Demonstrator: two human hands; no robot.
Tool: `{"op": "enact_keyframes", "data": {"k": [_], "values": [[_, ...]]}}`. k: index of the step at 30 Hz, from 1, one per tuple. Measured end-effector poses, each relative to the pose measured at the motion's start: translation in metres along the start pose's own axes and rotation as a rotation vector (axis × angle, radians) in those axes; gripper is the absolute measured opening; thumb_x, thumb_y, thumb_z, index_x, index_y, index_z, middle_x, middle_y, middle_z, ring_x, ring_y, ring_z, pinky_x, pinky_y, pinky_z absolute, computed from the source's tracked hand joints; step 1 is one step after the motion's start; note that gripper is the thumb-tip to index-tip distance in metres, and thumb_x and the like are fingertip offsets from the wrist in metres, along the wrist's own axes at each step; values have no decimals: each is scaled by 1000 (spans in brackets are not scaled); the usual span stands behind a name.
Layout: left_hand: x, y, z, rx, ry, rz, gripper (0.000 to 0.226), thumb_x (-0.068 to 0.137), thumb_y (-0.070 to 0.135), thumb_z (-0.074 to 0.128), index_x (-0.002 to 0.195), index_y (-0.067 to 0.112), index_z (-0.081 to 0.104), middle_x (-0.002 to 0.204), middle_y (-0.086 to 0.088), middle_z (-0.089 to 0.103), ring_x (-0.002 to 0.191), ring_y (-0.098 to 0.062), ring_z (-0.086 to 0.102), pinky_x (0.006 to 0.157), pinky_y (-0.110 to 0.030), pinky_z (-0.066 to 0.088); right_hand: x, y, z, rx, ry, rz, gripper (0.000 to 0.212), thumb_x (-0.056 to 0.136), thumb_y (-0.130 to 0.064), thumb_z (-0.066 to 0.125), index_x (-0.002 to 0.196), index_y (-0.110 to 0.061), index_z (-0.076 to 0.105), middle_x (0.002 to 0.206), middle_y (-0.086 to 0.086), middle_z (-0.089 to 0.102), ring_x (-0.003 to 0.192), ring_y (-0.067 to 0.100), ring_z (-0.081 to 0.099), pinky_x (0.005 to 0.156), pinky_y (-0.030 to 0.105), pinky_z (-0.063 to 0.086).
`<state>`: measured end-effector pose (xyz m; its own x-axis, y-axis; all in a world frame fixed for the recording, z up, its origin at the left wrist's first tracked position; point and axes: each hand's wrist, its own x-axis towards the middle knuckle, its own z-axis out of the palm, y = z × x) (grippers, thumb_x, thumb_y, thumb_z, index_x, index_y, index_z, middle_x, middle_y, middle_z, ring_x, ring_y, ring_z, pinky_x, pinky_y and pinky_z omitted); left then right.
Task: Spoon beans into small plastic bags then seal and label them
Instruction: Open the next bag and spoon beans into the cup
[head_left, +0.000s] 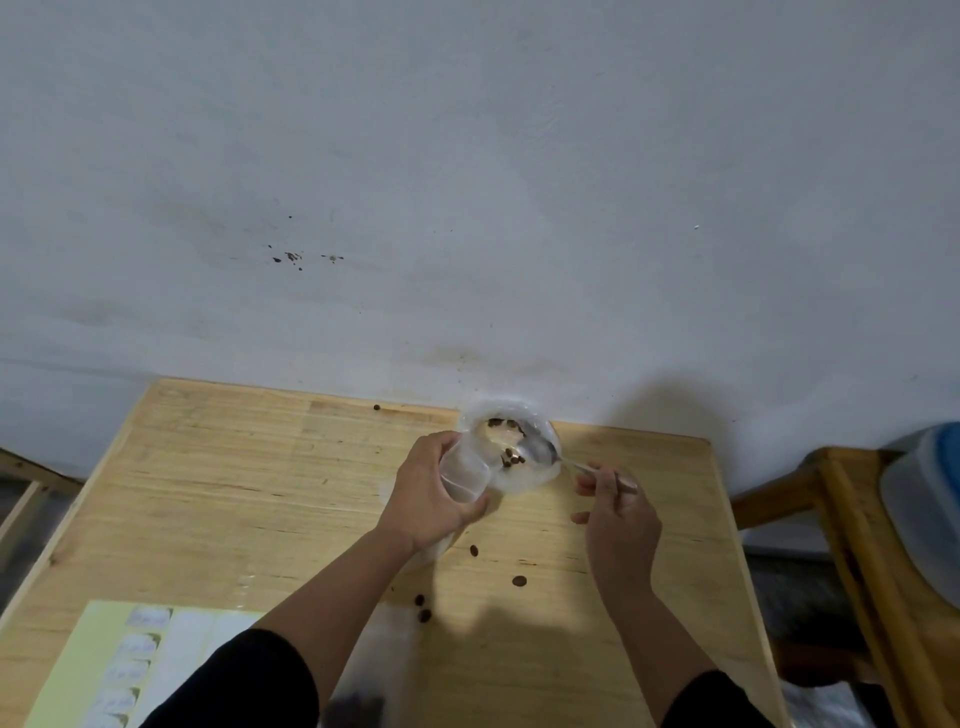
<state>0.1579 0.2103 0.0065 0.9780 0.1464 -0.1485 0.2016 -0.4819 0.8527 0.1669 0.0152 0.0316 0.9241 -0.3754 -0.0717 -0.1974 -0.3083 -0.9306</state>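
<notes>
My left hand (428, 496) grips a small clear plastic bag (464, 472), held up above the wooden table (218, 499). My right hand (618, 512) pinches the handle of a metal spoon (545, 451). The spoon's bowl lies inside a white plastic container (524, 480) with a few brown beans (511, 458) in it, near the table's far edge. Several loose beans (518, 581) are scattered on the table in front of the container. A sheet of white labels (132, 670) on yellow backing lies at the near left. A bag with beans (363, 699) lies under my left forearm, blurred.
A pale wall (467, 182) rises right behind the table. A wooden stool (852, 525) stands to the right with a grey and blue tub (930, 499) on it. One stray bean (376, 407) sits near the far edge. A wooden frame (21, 499) shows at the left.
</notes>
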Motion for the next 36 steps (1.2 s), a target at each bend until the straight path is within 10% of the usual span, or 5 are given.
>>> {"op": "enact_keyframes", "data": {"k": [20, 36], "values": [[3, 3, 2, 25, -27, 5, 82, 61, 43, 83, 128, 20, 42, 117, 15, 43, 103, 1, 44, 73, 7, 31, -7, 4, 23, 432, -24, 491, 19, 97, -19, 46, 91, -13, 63, 89, 9, 70, 82, 18, 68, 56, 25, 54], [4, 6, 1, -4, 40, 30, 83, 61, 38, 84, 130, 18, 42, 120, 12, 44, 107, 0, 42, 76, 2, 30, -34, -38, -11, 197, -192, -54, 19, 94, -11, 51, 97, -14, 69, 79, 3, 69, 64, 8, 63, 46, 17, 48]]}}
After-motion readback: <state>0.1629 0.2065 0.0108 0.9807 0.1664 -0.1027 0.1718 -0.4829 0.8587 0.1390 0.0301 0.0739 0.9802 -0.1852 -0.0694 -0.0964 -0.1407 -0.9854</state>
